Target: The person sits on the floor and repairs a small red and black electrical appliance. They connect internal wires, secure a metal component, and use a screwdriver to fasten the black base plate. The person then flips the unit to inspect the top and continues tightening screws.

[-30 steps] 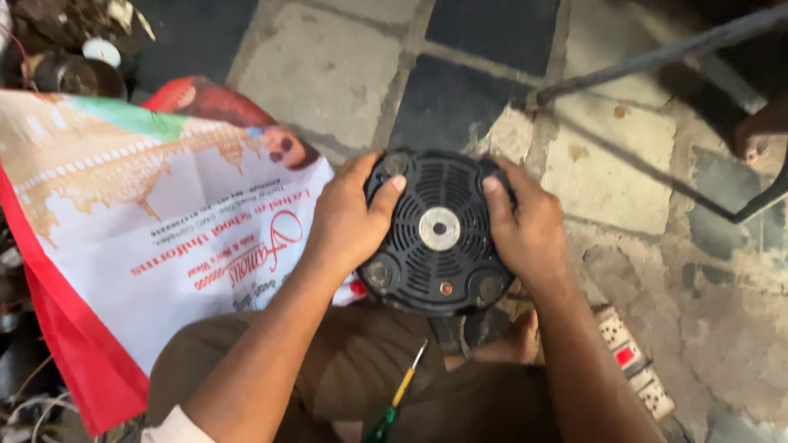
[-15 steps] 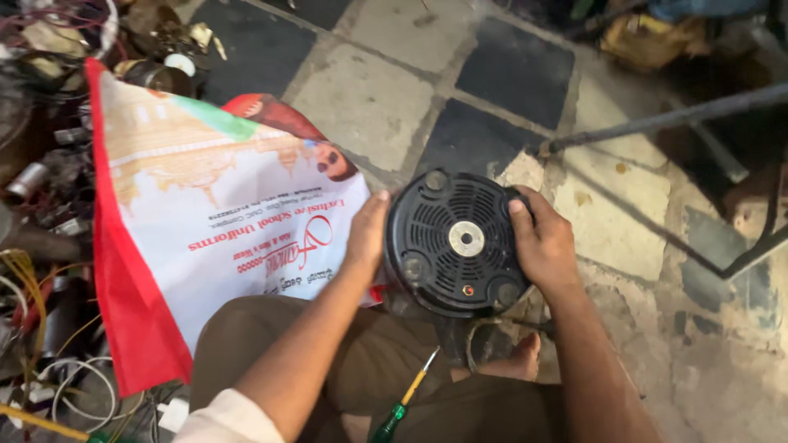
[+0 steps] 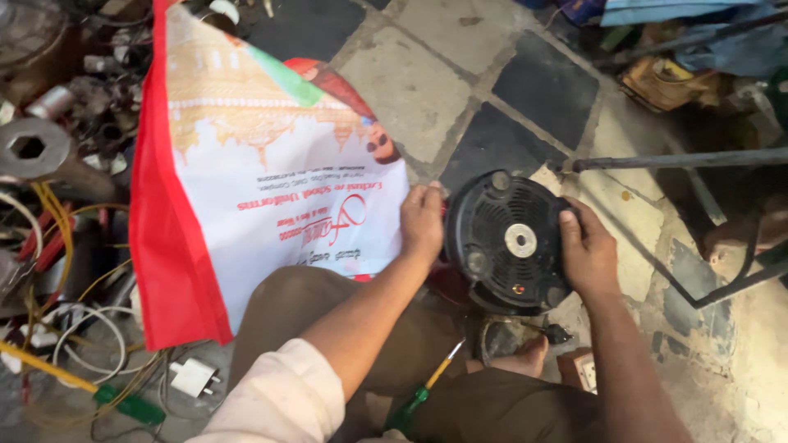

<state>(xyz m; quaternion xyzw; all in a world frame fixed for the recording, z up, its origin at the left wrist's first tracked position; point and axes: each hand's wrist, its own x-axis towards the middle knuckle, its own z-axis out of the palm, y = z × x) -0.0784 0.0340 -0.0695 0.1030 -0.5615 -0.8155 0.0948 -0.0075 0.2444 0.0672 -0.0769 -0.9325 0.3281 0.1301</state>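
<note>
Since the earlier frame, the black base has been shifted rightward and tilted more onto its edge, and more of the banner and the clutter of wires at left is seen. The base is held above the tiled floor, in front of the knees, its vented underside turned up. The left hand is pressed against its left rim, fingers curled around the edge. The right hand is clasped on the right rim, thumb laid over the top. A green-handled screwdriver is seen lying on the lap. A white plug is seen below the banner.
</note>
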